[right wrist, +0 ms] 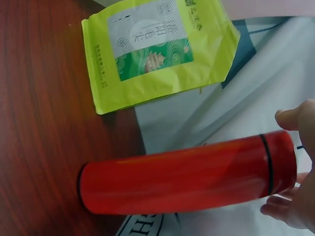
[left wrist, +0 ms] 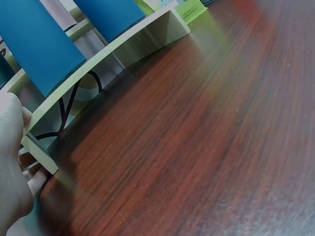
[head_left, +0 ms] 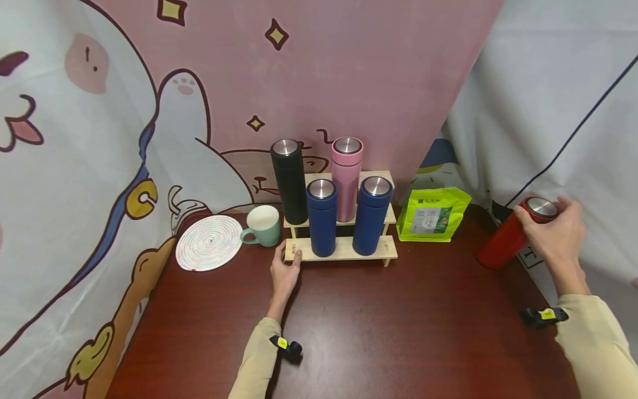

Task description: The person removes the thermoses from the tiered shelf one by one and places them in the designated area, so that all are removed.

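My left hand point(head_left: 285, 272) grips the left end of a two-step wooden rack point(head_left: 344, 250), thumb on top and fingers around its side leg. On the lower step stand two blue thermos flasks point(head_left: 323, 221) point(head_left: 371, 219). A pink thermos flask point(head_left: 346, 183) stands on the upper step, and a black one point(head_left: 290, 185) at its left end. To the far right, my right hand point(head_left: 560, 235) is around the steel-topped lid of a red thermos flask point(right wrist: 182, 177). That flask's base is on the table. How firmly the fingers press its lid is hard to see.
A lime-green pouch point(head_left: 433, 215) stands between the rack and the red flask. Left of the rack are a teal mug point(head_left: 264, 226) and a round woven mat point(head_left: 210, 244). Printed cloth point(head_left: 399, 72) hangs behind and beside the dark red table point(head_left: 389, 327).
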A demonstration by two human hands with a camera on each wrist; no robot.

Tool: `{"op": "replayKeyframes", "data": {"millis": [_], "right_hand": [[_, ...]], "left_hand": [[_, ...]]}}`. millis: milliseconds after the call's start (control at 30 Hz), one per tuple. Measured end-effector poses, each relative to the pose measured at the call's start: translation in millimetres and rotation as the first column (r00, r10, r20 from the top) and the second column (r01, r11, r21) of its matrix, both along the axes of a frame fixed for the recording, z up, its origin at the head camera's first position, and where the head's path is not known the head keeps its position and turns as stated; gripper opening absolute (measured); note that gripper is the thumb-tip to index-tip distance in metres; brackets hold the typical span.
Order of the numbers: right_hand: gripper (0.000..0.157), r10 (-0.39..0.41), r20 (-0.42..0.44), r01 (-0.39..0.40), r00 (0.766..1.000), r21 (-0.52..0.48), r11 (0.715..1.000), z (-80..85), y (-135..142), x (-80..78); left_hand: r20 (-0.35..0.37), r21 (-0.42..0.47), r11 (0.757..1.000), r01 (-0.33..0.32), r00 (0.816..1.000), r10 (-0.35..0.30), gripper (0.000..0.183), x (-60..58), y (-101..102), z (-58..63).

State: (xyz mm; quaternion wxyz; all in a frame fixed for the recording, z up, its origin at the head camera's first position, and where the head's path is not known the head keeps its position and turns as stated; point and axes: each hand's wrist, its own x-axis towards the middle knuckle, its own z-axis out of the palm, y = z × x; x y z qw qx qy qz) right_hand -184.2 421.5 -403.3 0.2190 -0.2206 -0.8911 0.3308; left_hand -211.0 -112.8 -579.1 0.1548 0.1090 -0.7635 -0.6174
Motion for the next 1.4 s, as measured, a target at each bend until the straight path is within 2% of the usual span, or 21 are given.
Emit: {"op": "replayKeyframes", "data": {"millis": [100,200,600,867,1033,1167,1400], "right_hand": [[0.082,-0.011,-0.076,0.011,0.997,0.005,1.000,5.1,-6,-2.0],[0.079,-0.013,-0.108,0.013,0.994,-0.003,1.000,11.8,-12,-2.7],[0.074,0.004,-0.162,-0.010,0.987,-0.038,0.999,36.4,-40,-5.8],[0.068,0.025,-0.165,-0.043,0.986,-0.107,0.993,57.2,-63,-8.6],[0.067,0.057,-0.209,-0.078,0.976,-0.095,0.992,70.1,-79,-9.4],[0.066,0.103,-0.253,-0.128,0.962,-0.085,0.988,78.3,-93,-8.2],[0.069,0.189,-0.238,-0.211,0.953,-0.070,0.975,91.7,-114,-7.0]], "left_hand": [[-0.004,0.001,1.000,0.001,1.000,-0.001,0.057,0.1,0,0.1],[-0.005,0.002,1.000,0.000,1.000,0.000,0.057,0.3,0,0.7],[0.001,-0.011,1.000,0.001,1.000,-0.001,0.057,1.6,0,-1.2],[-0.014,0.000,1.000,-0.005,1.000,0.005,0.057,3.0,1,0.7],[-0.045,-0.001,1.000,-0.013,0.999,0.013,0.056,2.2,2,0.7],[-0.034,0.014,1.000,-0.011,0.999,0.012,0.057,1.4,3,0.3],[-0.020,0.023,1.000,-0.004,1.000,0.004,0.056,0.7,3,0.1]]}}
